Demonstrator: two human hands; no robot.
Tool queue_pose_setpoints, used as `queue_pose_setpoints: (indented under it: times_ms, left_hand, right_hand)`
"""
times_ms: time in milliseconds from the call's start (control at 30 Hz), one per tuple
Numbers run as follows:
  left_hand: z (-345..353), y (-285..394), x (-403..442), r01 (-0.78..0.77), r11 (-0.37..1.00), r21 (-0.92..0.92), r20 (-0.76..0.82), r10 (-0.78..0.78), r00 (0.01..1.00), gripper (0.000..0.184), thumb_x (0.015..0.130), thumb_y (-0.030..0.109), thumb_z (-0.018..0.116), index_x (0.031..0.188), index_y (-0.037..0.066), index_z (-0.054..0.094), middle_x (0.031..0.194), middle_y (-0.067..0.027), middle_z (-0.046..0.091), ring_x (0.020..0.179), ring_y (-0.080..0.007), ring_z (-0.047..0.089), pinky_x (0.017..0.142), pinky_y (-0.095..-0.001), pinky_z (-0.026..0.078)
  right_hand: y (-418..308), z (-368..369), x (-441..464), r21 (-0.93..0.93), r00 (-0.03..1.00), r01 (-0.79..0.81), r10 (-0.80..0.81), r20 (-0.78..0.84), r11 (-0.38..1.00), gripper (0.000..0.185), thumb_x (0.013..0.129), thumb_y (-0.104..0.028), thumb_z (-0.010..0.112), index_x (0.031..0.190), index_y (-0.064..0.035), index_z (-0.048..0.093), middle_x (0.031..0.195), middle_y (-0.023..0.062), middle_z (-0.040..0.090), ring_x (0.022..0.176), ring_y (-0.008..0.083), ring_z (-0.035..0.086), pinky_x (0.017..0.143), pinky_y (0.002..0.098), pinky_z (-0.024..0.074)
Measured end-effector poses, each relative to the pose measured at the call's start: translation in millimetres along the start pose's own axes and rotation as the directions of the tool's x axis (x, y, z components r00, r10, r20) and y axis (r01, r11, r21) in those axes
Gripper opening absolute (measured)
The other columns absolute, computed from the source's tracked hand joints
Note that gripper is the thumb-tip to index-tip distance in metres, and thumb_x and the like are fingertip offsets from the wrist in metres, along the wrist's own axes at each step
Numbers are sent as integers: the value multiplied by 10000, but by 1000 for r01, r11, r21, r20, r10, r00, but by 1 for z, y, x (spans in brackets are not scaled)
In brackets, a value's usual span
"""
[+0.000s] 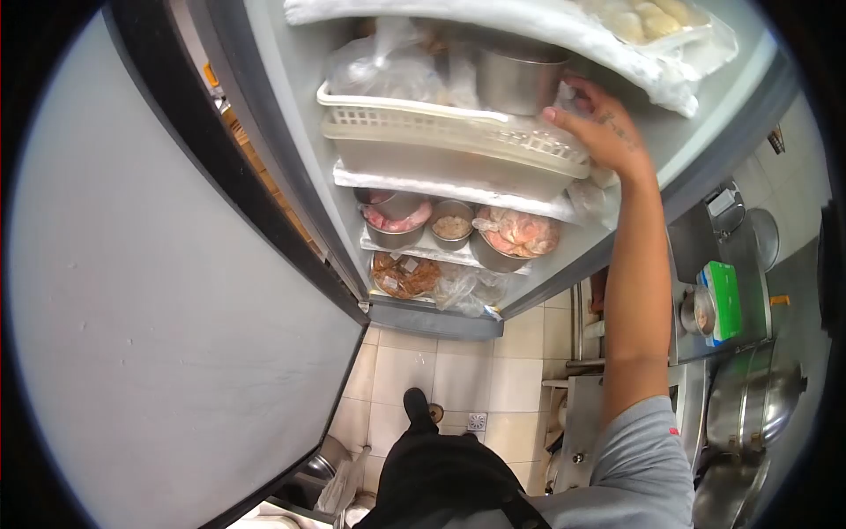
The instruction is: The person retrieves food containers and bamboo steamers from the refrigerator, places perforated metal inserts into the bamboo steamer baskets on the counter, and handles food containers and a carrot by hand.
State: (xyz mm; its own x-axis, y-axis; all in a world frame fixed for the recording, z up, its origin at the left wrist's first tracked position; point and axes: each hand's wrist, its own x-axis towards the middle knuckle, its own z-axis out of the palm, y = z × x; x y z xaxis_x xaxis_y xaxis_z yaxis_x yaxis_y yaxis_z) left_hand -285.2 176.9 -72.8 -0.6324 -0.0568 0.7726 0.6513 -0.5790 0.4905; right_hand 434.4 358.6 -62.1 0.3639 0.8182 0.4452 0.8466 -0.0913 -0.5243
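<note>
My right hand reaches into an open upright freezer at the right end of a white plastic basket. Its thumb points left over the basket's rim, apart from the curled fingers, with whitish plastic showing in the gap. I cannot tell whether the fingers touch that plastic. Just left of the hand stands a round metal pot. Knotted clear plastic bags lie toward the left of the basket. Beneath the basket is a pale, translucent bin. My left hand is out of view.
Frosted shelves hold metal pots of pink meat and a bowl of pale food. A bag of pale round food sits above. The freezer door swings wide at left. Right, a counter carries a green box.
</note>
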Motion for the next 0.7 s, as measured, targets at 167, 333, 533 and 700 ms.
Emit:
queue_pose_setpoints:
  times_ms: [167,333,533,700]
  left_hand:
    - [-40,-8,16,96,954,285,9,-103,995,829,793,574,651,1170,-142,467,1190,-326,481,1030,-346,569,762,-409,555]
    - [7,41,-14,84,984,160,142,-107,984,900,818,617,584,1237,-163,423,1307,-319,427,1138,-381,504,912,-475,498]
    - [-13,30,-7,319,946,-56,325,-285,902,960,824,637,550,1418,-71,288,1491,-265,268,1318,-415,344,1089,-509,332]
    - [-20,44,-20,504,860,-80,191,-483,855,710,991,544,273,1393,-35,356,1425,-199,393,1239,-357,443,1057,-481,370]
  right_hand:
    - [10,-1,-20,124,988,48,-29,-151,991,657,751,-371,762,1236,33,578,1228,252,585,1123,353,583,942,395,459]
    - [3,2,-90,167,880,128,-35,-474,978,337,822,-238,702,1040,7,631,1056,173,615,995,308,602,869,387,470]
    - [14,101,-305,513,995,-65,95,-32,856,208,812,-139,698,972,-26,630,975,138,626,926,276,622,819,358,488]
    - [59,127,-441,470,887,-300,61,458,830,241,830,-181,688,1003,-21,641,950,138,650,900,274,641,806,357,504]
